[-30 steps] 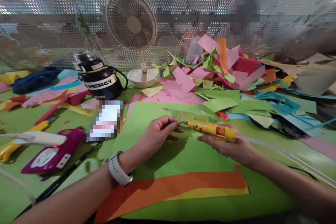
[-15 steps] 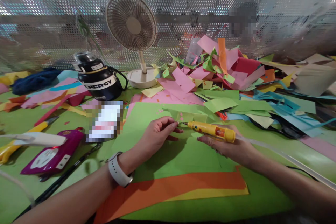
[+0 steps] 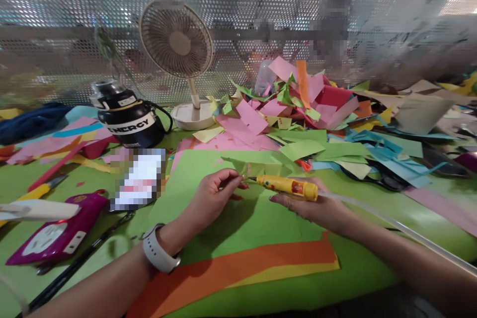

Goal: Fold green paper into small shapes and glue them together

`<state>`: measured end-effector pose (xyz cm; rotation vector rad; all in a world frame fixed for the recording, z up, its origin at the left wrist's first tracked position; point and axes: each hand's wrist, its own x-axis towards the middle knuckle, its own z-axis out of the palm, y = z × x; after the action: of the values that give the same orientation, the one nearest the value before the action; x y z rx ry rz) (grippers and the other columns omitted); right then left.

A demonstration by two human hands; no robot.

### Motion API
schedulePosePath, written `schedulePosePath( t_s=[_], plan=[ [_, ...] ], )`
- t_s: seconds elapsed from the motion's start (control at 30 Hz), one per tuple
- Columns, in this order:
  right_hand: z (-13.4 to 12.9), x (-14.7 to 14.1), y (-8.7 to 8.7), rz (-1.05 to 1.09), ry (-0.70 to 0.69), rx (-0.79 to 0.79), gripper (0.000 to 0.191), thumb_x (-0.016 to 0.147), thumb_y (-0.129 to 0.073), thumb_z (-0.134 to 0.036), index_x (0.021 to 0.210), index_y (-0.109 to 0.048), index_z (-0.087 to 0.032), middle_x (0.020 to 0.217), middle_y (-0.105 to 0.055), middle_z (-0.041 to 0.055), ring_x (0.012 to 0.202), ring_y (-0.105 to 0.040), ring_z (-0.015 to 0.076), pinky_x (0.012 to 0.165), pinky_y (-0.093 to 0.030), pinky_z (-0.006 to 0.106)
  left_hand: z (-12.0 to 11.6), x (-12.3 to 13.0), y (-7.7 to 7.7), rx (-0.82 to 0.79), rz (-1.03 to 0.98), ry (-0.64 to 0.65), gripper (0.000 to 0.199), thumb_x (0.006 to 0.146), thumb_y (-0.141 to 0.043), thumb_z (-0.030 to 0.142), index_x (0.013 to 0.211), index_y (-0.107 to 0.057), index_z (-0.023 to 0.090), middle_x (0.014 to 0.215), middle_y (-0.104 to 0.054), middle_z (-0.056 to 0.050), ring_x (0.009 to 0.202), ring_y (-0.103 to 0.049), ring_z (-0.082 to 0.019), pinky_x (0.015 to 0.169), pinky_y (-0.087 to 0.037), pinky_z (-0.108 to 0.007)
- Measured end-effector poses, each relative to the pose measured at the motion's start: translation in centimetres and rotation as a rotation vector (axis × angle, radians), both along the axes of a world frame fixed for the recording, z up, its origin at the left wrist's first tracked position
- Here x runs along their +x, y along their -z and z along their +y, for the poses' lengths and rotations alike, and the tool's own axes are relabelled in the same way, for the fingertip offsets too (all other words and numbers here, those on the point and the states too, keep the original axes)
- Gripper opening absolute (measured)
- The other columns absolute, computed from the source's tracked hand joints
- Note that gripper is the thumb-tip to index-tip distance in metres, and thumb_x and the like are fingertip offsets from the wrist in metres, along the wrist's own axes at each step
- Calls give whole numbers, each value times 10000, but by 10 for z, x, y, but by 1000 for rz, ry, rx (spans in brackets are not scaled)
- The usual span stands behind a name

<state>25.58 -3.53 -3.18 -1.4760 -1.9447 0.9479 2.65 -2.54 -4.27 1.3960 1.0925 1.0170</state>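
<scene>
My left hand (image 3: 218, 191), with a white watch (image 3: 158, 248) on its wrist, is closed in a pinch. Something tiny and pale shows at its fingertips, too small to name. In my right hand (image 3: 316, 203) lies a yellow glue pen (image 3: 285, 185), its thin dark tip pointing left, very close to the pinched fingers. A pale translucent rod (image 3: 357, 201) runs from its back end toward the lower right. Beneath both hands is a light green paper sheet (image 3: 182, 238); a folded green paper piece (image 3: 268, 169) with small pink bits stands just behind them.
An orange strip (image 3: 261, 261) lies in front. To the left are a phone (image 3: 139, 179), a purple pouch (image 3: 59, 228), and a black bottle (image 3: 130, 121). A fan (image 3: 177, 42) stands behind. Paper scraps (image 3: 253, 119) heap at the back right, near black-handled scissors (image 3: 387, 179).
The view has shifted slightly, so everything appears further left. My hands keep nearly the same pose, with the glue pen's tip still beside the left fingertips.
</scene>
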Motion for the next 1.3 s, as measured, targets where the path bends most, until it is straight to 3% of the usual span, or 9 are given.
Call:
schedulePosePath(
  t_s=[0.1,0.2,0.33,0.53,0.77,0.93,1.03,1.13,1.3],
  plan=[
    [-2,2,-10,-18,-104,52,347,811,-597,-545,701,-597,-216,532,-438,-52,471,-380,97,431,-317,234,-1,1,-9,57,-6,-78,195,791,-658,390,807,-678,196,791,-644,-21,800,-637,-192,684,-586,-296],
    [-4,9,-30,-109,-188,265,352,835,-590,-507,655,-509,-216,586,-463,-37,524,-421,112,510,-331,258,0,-4,-20,73,-25,-212,191,747,-708,387,780,-697,200,789,-666,-37,813,-633,-199,675,-564,-258],
    [5,34,-47,-284,-161,504,301,811,-630,-477,766,-525,-198,705,-532,-1,607,-476,133,579,-342,261,6,-21,-29,-41,-82,-308,262,653,-786,425,784,-714,210,828,-685,-33,817,-622,-172,629,-518,-183],
    [38,77,-41,-552,-4,354,341,696,-704,-370,944,-585,-169,890,-623,66,757,-572,202,659,-411,279,5,-42,-24,-221,-220,-361,341,520,-867,416,771,-732,230,822,-689,-2,788,-618,-132,580,-491,-139],
    [67,94,-29,-539,-106,303,487,653,-600,-242,1131,-613,-155,1086,-651,118,978,-609,283,851,-463,402,7,-46,-32,-227,-453,-544,199,538,-834,201,680,-695,207,735,-683,26,705,-639,-112,544,-467,-156],
    [72,106,-31,-530,-236,269,581,703,-555,-335,1252,-574,-144,1274,-591,170,1142,-560,347,957,-424,513,10,-50,-32,-188,-489,-545,189,583,-801,203,719,-671,186,736,-675,26,696,-644,-109,558,-448,-177],
    [64,89,-46,-600,-184,356,497,790,-484,-292,1245,-598,-126,1311,-569,183,1215,-519,333,1016,-372,494,12,-53,-25,-168,-492,-562,230,583,-811,245,748,-662,189,765,-681,13,740,-658,-129,580,-447,-190],
    [63,44,-52,-516,-223,489,500,890,-404,-377,1322,-536,-162,1361,-536,147,1271,-473,304,1064,-338,486,15,-57,-19,-129,-526,-595,251,593,-812,270,768,-648,197,791,-689,1,786,-670,-153,608,-454,-210],
    [86,-49,-22,-556,-475,381,613,941,-329,-468,1482,-289,-182,1544,-259,108,1422,-209,303,1138,-207,542,14,-57,-13,-147,-606,-607,231,610,-812,256,763,-646,207,788,-690,25,798,-660,-138,611,-444,-206]
  ],
)
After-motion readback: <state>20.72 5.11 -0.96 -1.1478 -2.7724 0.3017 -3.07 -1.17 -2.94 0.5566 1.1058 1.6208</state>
